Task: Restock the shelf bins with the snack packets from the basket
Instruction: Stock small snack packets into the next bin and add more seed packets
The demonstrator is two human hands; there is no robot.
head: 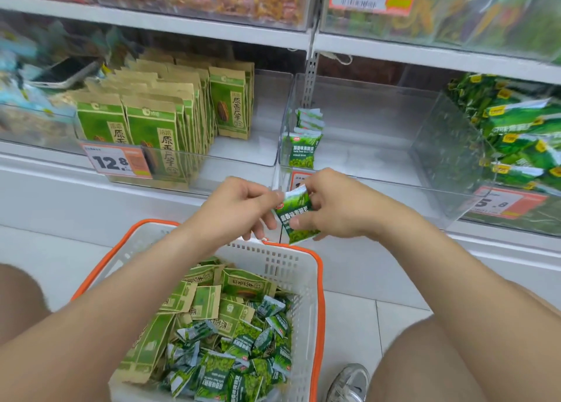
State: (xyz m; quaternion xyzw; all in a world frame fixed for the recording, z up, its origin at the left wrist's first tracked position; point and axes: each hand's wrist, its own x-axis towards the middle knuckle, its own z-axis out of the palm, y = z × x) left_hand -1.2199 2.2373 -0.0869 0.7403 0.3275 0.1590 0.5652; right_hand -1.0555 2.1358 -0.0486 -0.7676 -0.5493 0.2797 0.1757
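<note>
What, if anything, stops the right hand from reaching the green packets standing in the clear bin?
Likely nothing, so yes: the right hand holds a packet before the bin, whose top is open above the standing packets.

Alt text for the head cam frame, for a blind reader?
A person's left hand and right hand hold a small green pea packet over the far rim of a white, orange-rimmed basket of snack packets. Beyond, a clear shelf bin holds a short row of matching packets at its left side; the bin left of it holds kraft seed pouches.
</note>
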